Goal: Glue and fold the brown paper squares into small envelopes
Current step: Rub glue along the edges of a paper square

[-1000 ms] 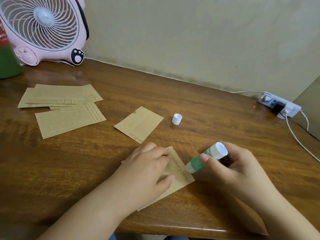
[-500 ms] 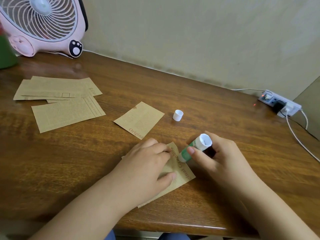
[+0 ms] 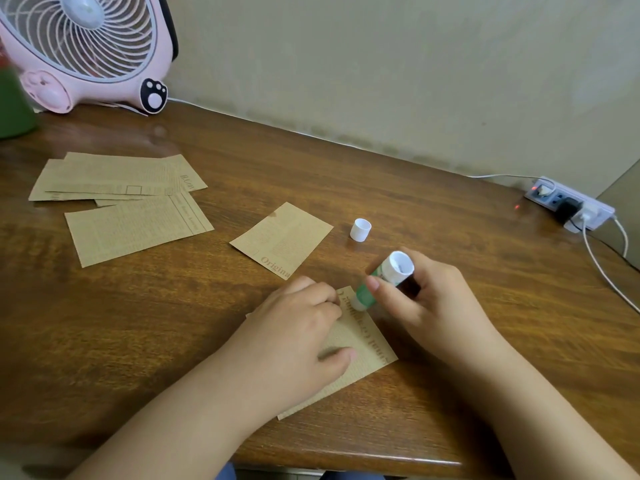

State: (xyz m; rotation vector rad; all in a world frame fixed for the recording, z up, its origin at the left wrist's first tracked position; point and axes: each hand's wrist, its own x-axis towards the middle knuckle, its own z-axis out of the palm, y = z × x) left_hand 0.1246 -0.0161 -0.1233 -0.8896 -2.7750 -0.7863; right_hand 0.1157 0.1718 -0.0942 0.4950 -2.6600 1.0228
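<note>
A brown paper square (image 3: pixel 360 344) is pinned flat near the front edge of the wooden desk (image 3: pixel 450 306), and everything else is placed from it. The left hand (image 3: pixel 294 337) is laid over its left half, fingers lightly bent and pressing down, thumb stretched across the printed face. At the square's far corner a green-and-white glue stick (image 3: pixel 377 282) is tilted with its tip touching the paper; it is pinched by the right hand (image 3: pixel 429 299), fingers curled round the barrel in a closed grip, the white base turned up toward the camera.

Just beyond the square, a second brown piece (image 3: pixel 282 239) marked "Origina" is seen lying flat. To the right of that piece, the white cap (image 3: pixel 360 230) is stood upright on the wood, apart from the stick. Well off to the far left of the square, a loose overlapping heap of brown sheets (image 3: pixel 128 199) is spread out.

Farther back on that left side, a pink fan (image 3: pixel 86 46) with a paw-print foot is parked against the plain beige wall (image 3: pixel 381 64), with a blurred green thing (image 3: pixel 14 105) beside it at the frame's edge. Far to the right of the square, a power strip (image 3: pixel 568 206) is set by the wall, a red light lit on it and a white cable (image 3: pixel 602 268) trailing over the glossy, dark-grained surface.
</note>
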